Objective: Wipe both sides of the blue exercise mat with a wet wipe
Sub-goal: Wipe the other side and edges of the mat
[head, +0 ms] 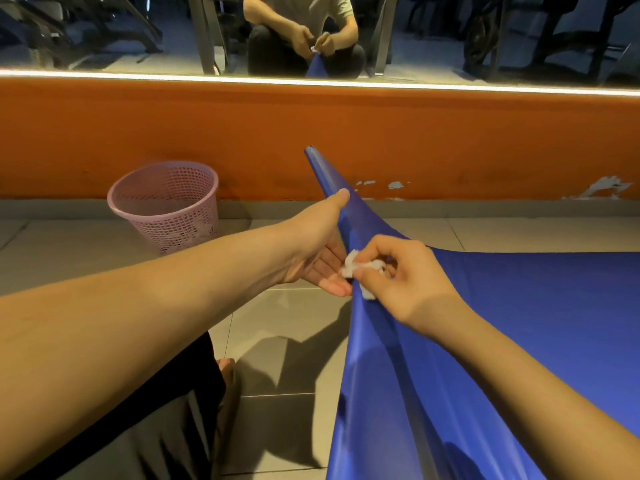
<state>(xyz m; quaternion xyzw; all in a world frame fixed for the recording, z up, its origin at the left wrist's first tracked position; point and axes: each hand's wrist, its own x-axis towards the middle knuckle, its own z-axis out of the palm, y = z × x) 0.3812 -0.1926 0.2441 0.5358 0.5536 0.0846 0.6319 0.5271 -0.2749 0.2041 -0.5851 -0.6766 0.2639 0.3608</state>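
– On the tiled floor (277, 327), entry one: we log the blue mat (519, 323) lying flat to our right, its left edge raised off the tiles in a tall, pointed fold. Do we agree on the hands?

– We do. Our left hand (311, 251) is at the left face of that fold, palm turned toward it. Its fingers (332, 282) are straight and close together, tips touching the mat, and the thumb stretches up along the ridge. We cannot tell whether the thumb clamps the edge or only leans on it.

– And our right hand (405, 275)?

– Fingers curled, pinching a crumpled white wet wipe (351, 266) against the thumb. The wipe is pressed to the ridge of the fold, just beside the left fingertips, on the lower part of the raised section.

– Surroundings, for the record?

– A pink mesh bin (166, 206) stands upright on the floor to the left, well apart from the mat and close to the orange wall (242, 133). Pale scraps show through its mesh near the bottom. Above the wall a mirror (104, 36) shows a crouching person with both hands at a blue tip. Paint is chipped low on the wall, right of the fold.
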